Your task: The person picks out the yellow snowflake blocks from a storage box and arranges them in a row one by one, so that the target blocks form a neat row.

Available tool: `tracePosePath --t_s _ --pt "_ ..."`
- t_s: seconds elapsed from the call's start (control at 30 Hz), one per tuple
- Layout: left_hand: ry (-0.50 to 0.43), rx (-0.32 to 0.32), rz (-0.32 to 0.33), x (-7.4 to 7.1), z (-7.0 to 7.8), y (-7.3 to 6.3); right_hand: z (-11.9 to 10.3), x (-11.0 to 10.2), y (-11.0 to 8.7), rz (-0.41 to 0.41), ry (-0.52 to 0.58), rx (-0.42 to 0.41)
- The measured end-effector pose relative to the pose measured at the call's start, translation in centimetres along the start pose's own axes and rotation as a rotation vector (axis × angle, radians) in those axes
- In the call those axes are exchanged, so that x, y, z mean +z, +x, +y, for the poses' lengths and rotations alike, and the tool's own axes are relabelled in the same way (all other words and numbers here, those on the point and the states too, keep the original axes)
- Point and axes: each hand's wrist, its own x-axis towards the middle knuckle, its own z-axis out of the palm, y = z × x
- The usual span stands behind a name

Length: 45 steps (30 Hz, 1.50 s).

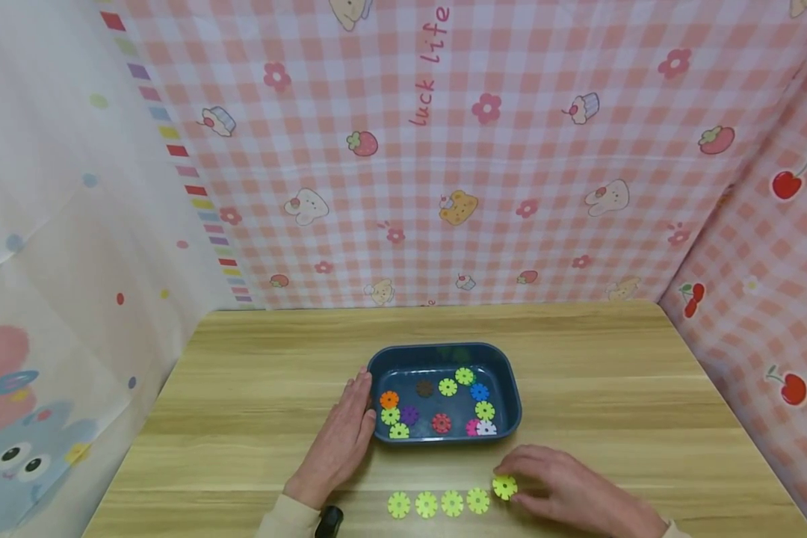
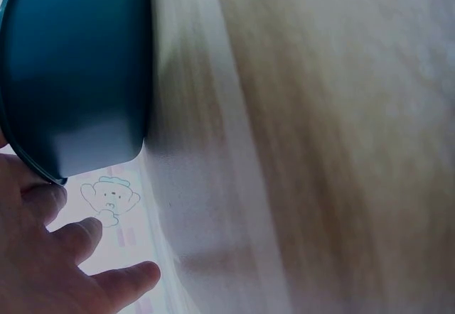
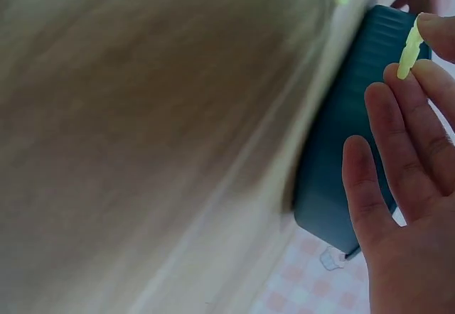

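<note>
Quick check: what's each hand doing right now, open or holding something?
Left hand: open, against the tray.
Right hand: holding a yellow-green disc, pinched between thumb and finger.

ok so I counted the head view. Two hands: one left hand (image 1: 336, 444), one right hand (image 1: 565, 486). One dark blue tray (image 1: 444, 439), center-bottom of the frame. Yellow-green discs: ten total imo. That's four in the row (image 1: 452, 503) along the bottom edge, one pinched disc (image 1: 505, 488) just right of those, and five in the tray (image 1: 447, 387). Other colors in there are singles: one orange (image 1: 389, 400), one brown (image 1: 424, 388), one purple (image 1: 410, 415), one red (image 1: 441, 424), one blue (image 1: 480, 392), one pink (image 1: 471, 427), one white (image 1: 487, 428). So 17 discs, plus maybe a dark green bit (image 1: 472, 379), too hidden to count.
</note>
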Motion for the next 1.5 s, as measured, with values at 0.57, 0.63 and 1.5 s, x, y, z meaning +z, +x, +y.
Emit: tracePosePath --t_s 0.57,0.63,1.5 --pt "-0.002 -0.006 -0.01 -0.1 0.0 0.0 1.2 1.1 0.2 -0.027 -0.016 0.056" --pt "-0.004 -0.007 -0.01 -0.1 0.0 0.0 1.3 1.1 0.1 -0.027 -0.022 0.058" --pt "-0.004 -0.018 -0.005 -0.1 0.0 0.0 0.0 0.2 0.4 -0.03 0.001 0.027"
